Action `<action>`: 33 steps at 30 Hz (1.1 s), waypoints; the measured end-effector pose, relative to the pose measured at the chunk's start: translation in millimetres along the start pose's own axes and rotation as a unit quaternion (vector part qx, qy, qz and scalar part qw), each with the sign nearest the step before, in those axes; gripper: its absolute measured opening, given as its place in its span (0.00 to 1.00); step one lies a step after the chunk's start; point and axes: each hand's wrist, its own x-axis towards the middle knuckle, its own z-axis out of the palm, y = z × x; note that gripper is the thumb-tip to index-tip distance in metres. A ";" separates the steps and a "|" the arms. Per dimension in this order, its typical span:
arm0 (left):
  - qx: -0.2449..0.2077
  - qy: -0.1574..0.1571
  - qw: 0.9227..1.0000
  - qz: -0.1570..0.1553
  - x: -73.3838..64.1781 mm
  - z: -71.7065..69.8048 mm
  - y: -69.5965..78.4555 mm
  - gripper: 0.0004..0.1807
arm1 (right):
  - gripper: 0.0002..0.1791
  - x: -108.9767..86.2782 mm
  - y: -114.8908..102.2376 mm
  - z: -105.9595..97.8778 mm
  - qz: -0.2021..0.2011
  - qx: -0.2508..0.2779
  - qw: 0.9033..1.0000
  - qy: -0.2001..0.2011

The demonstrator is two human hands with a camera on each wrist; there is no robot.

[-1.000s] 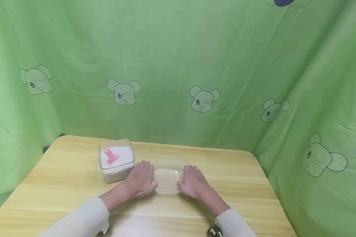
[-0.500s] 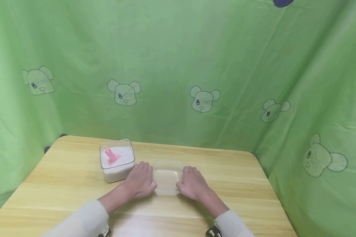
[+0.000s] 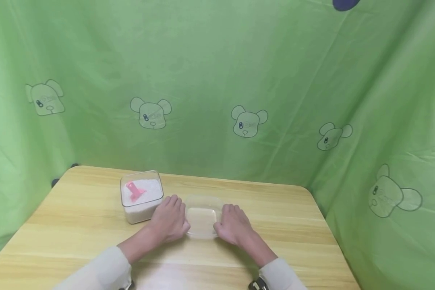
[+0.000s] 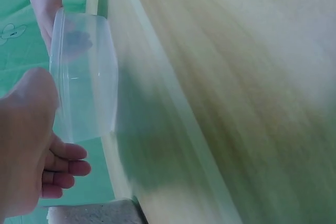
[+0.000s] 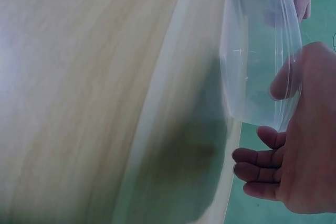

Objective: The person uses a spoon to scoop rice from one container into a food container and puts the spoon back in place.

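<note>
A clear plastic food container [image 3: 202, 225] is held between both hands near the middle of the wooden table, its opening facing up. My left hand [image 3: 169, 219] grips its left rim, with the thumb [image 4: 39, 85] at the near side and the other fingers curled under the rim. On the opposite side my right hand [image 3: 234, 224] pinches the rim in the same way. Through the container wall in the right wrist view, the right thumb [image 5: 286, 82] lies against the rim. Nothing shows inside the container.
Just left of the left hand stands a clear square box [image 3: 139, 213] filled with white grains. A pink scoop [image 3: 134, 191] sits in the grains. Green curtain [image 3: 203, 80] surrounds the table [image 3: 275, 209] at the back and sides.
Both hands and the container have shifted very slightly left, with the grip unchanged. The box of white grains and the scoop stay where they were.
</note>
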 end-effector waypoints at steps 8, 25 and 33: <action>0.047 0.017 0.999 0.012 -1.2 -6.9 -2.3 0.23 | 0.19 -0.6 -2.2 -1.6 0.001 -0.010 1.000 -0.004; 0.067 0.051 0.995 0.047 0.0 -20.3 -6.0 0.19 | 0.20 -1.0 -1.1 -2.5 -0.005 -0.020 1.000 -0.008; 0.072 0.052 0.994 0.065 2.5 -34.0 -10.6 0.19 | 0.20 -1.3 -1.1 -1.7 -0.009 -0.027 1.000 -0.003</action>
